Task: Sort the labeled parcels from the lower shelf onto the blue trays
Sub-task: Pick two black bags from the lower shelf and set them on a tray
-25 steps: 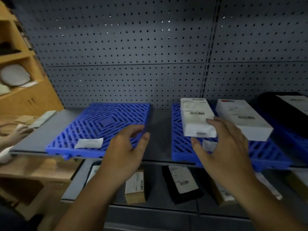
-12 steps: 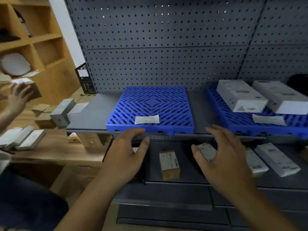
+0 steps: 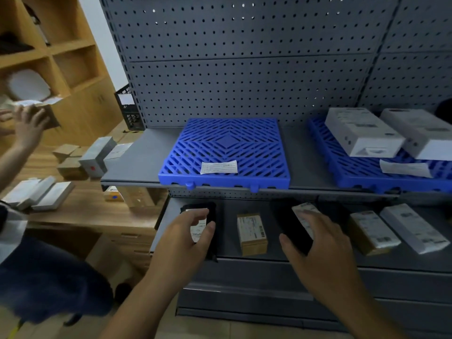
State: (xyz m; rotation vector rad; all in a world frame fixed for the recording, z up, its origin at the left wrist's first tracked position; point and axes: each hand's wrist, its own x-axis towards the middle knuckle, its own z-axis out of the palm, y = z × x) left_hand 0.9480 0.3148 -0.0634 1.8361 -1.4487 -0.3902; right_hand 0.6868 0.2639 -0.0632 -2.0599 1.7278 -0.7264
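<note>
Both my hands are open, gripping nothing. Left hand (image 3: pixel 188 241) hovers over a black parcel (image 3: pixel 198 230) on the lower shelf (image 3: pixel 227 228), seven o'clock from the blue tray (image 3: pixel 227 143); right hand (image 3: pixel 320 250) over a second parcel (image 3: pixel 291 226), five o'clock.

No legible text anywhere.
Both the slip (image 3: pixel 219 167) on the left blue tray (image 3: pixel 227 140) and the barcode label (image 3: pixel 252 227) on the brown parcel (image 3: pixel 253 248) show print, too blurred to read.
</note>
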